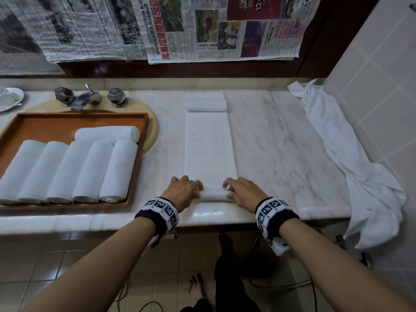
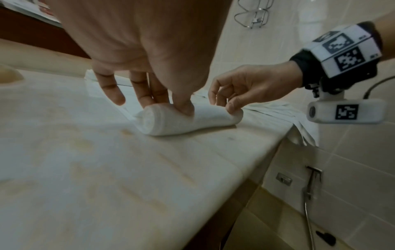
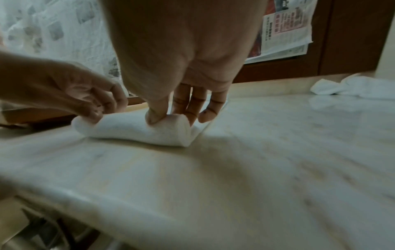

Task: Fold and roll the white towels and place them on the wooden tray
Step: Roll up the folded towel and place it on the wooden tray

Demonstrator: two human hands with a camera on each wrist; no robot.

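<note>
Marble counter (image 1: 270, 136) under me: my left hand (image 1: 183, 190) and right hand (image 1: 244, 191) both pinch the towel's (image 1: 210, 143) rolled near end.

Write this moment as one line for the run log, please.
step: rolling | left hand: pinches roll's left end | right hand: pinches right end | towel strip: mostly flat | wooden tray: six rolls

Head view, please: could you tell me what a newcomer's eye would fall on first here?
Probably the long folded white towel on the marble counter, its near end being rolled by the left hand and right hand. To the left, a wooden tray holds six rolled towels. A crumpled towel trails over the counter's right edge.
</note>
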